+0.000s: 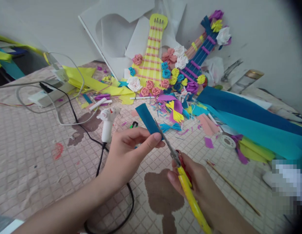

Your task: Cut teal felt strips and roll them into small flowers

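My left hand point(131, 152) pinches a dark blue strip of crepe paper point(146, 117) near its lower end, thumb on top. The strip's free end points up and away. My right hand point(192, 175) is wrapped round scissors point(176, 157) with yellow and red handles. Their blades lie along the strip's right edge, close to my left fingertips; whether they touch the paper I cannot tell. Just left of my left hand is a white hot glue gun point(107, 126), standing nose up. Behind the strip lies a tied bundle of light blue paper point(171, 127).
Against the wall lean a yellow paper guitar point(153, 58) and a blue one point(198, 60), both with paper flowers. Blue crepe sheets point(253, 117) spread at right, near a wooden stick point(234, 188) and a tape roll point(227, 141). A black cord point(75, 112) and power strip point(49, 94) lie left.
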`<state>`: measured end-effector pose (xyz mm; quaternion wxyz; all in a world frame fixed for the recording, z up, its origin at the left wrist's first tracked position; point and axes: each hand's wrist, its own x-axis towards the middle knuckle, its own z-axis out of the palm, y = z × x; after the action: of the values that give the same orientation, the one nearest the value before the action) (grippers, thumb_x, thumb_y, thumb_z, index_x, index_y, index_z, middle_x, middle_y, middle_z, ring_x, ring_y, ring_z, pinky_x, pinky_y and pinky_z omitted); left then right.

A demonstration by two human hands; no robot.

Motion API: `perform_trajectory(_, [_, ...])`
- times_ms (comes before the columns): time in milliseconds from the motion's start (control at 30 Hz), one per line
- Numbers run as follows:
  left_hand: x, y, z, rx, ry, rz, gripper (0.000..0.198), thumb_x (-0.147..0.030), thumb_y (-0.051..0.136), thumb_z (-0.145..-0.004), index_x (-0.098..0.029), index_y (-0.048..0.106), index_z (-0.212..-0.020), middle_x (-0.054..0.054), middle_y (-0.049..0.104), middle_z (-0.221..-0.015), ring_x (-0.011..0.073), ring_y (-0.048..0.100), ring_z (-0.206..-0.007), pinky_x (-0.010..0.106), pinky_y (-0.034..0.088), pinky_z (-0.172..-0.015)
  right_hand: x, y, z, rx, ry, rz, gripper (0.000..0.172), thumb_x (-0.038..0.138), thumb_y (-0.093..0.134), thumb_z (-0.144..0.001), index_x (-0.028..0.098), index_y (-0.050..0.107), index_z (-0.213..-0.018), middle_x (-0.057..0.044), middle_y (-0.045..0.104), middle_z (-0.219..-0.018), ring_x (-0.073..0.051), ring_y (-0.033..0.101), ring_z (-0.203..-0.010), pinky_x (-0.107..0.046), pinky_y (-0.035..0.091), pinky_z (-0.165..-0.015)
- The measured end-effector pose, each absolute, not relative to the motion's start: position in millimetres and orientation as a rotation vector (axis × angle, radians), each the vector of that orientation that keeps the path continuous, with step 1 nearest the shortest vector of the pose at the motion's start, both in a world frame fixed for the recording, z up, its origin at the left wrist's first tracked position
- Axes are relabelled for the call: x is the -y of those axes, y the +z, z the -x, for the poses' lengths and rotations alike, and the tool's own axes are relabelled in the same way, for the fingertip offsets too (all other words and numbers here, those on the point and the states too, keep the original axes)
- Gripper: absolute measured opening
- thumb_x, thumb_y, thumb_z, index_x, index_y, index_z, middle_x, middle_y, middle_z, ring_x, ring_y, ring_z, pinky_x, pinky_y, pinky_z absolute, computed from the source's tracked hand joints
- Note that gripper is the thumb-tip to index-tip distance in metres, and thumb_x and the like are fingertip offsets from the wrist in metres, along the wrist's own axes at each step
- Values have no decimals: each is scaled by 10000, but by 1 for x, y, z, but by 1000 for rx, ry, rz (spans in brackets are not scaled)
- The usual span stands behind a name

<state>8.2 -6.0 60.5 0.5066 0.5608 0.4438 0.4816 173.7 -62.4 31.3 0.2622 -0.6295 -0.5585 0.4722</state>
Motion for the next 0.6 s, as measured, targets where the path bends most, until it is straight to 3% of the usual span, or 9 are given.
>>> perform_trajectory(333, [6,54,-7,-1061,1158,-1351,184,-288,648,-780,-181,670,-632,1,724,-650,133,663,-620,206,501,-572,63,26,-176,1531,1266,1652,176,343,598,-746,226,477,-798,1,575,-651,-136,544,-503,-241,429,-441])
perform_trajectory(600, [6,55,-6,-1065,1151,-1372,185,-284,647,-788,-182,678,-637,-9,728,-665,116,654,-632,186,489,-583,63,30,-176,1615,1103,1691,141,308,585,-749,213,482,-747,17,552,-603,-126,540,-505,-220,424,-446])
